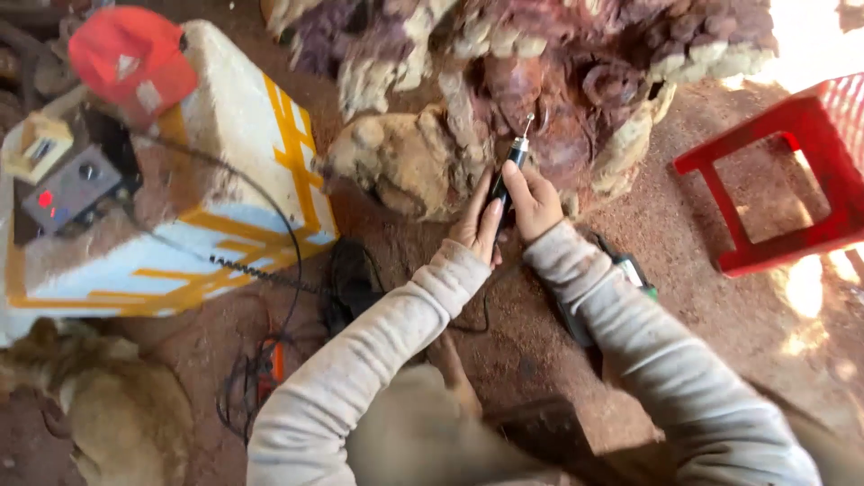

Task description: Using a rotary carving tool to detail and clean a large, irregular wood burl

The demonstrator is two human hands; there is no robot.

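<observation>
A slim black rotary carving tool (509,168) with a metal bit points up at a large reddish-brown wood carving (540,81) with pale rough edges. My right hand (533,200) grips the tool's shaft. My left hand (478,221) closes around its lower end from the left. Both arms wear dusty grey sleeves. The bit's tip sits just at the carved surface; contact is unclear.
A red plastic stool (783,171) stands at the right. A white and yellow foam box (243,162) at the left carries a small control unit (67,184) and a red cap (130,58). Cables (270,270) trail over the dusty floor. A tan dog (117,414) lies bottom left.
</observation>
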